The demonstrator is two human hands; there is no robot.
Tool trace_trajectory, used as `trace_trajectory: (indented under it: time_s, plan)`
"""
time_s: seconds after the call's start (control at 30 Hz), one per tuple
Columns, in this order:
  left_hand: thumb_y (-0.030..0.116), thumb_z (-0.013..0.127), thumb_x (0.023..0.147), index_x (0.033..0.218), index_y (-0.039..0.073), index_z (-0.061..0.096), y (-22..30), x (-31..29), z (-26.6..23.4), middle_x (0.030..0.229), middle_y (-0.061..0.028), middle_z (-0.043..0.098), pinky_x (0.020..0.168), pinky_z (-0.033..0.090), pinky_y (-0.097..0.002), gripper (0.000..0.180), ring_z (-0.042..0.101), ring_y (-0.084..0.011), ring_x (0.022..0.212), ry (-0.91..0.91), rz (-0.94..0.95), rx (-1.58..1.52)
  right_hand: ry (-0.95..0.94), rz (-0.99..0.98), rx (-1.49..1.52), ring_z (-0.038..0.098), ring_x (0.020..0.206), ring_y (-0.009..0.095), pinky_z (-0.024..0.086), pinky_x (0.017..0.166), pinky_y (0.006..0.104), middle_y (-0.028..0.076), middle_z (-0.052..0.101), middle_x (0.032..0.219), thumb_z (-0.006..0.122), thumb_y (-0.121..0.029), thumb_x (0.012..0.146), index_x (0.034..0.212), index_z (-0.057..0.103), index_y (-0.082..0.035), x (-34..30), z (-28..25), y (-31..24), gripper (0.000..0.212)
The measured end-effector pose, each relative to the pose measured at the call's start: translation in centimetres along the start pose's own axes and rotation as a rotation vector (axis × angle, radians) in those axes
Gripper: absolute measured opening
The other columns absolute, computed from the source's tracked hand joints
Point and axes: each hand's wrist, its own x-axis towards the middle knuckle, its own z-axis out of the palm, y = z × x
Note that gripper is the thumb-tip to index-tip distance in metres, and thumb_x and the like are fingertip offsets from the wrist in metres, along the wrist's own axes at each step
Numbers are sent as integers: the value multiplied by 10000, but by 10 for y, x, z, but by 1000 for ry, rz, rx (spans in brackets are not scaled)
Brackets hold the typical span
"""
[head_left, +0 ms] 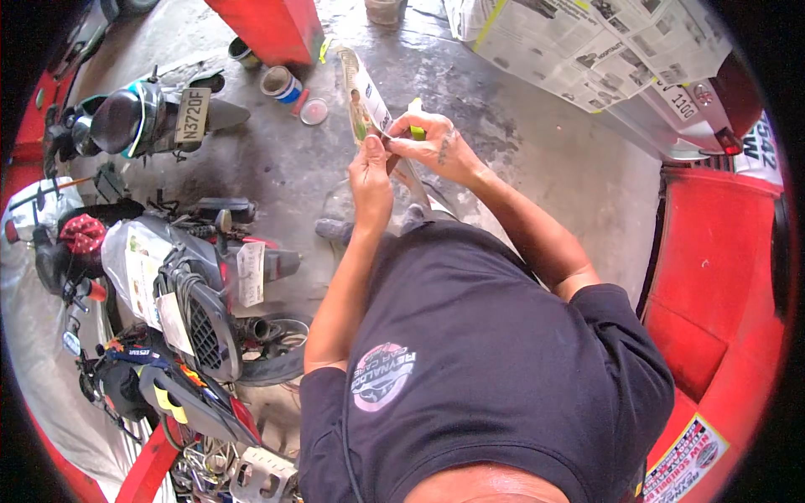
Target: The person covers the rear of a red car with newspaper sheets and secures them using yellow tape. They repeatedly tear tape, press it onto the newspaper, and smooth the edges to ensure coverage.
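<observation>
In front of my body a long folded sheet of newspaper (369, 99) is held up, seen nearly edge-on. My left hand (371, 180) is closed on its near end, the thumb pressing along the edge. My right hand (440, 149) pinches the same end from the other side, fingertips almost touching those of the left. Something yellow-green, perhaps masking tape (417, 119), shows at the right hand's fingers; how it is held is partly hidden.
A car covered in newspaper (579, 50) stands at the far right. Parked motorcycles (134, 121) line the left. An open paint can (281, 84) and its round lid (314, 111) lie beside a red post (277, 29). Red panels (708, 268) rise at my right.
</observation>
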Motion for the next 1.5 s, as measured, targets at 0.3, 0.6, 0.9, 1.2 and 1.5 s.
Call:
trace_trajectory:
  time_s: [0.3, 0.6, 0.9, 1.2, 1.5]
  plan:
    - [346, 490, 1111, 1207, -40, 654, -20, 2, -15, 1086, -70, 679, 893, 547, -302, 430, 636, -131, 971, -36, -68, 4, -64, 119, 201, 622, 845, 88, 513, 760, 280, 27, 721, 883, 740, -222, 930, 1050, 758, 2, 5, 1, 18, 255]
    - [167, 597, 1060, 1172, -35, 696, -24, 5, -12, 995, -22, 693, 803, 499, -252, 252, 599, -82, 894, 39, -19, 16, -55, 159, 216, 629, 813, 80, 522, 720, 260, 19, 731, 909, 715, -228, 969, 1101, 755, 12, 7, 8, 23, 276]
    - [135, 612, 1037, 1004, 14, 704, -64, 36, -74, 918, 14, 667, 704, 470, -253, 155, 575, -69, 818, 318, 54, 72, 447, 76, 31, 567, 752, 69, 466, 690, 252, -43, 641, 818, 656, -168, 950, 957, 727, -22, 16, -31, 41, 162]
    - [158, 624, 1018, 1082, 104, 638, -105, 48, -213, 941, 9, 650, 686, 491, -307, 85, 594, -122, 790, 543, -198, -254, 625, -100, 144, 542, 800, 38, 419, 690, 216, -23, 649, 894, 628, -114, 974, 1089, 675, -8, 4, -101, 15, 164]
    - [37, 703, 861, 1445, -26, 449, -123, 64, -304, 1294, -184, 612, 885, 567, -400, 640, 673, -314, 1073, 854, 108, 135, 396, -498, -126, 695, 829, 151, 549, 769, 320, 95, 759, 957, 655, 27, 838, 967, 690, 3, 6, -67, -44, 136]
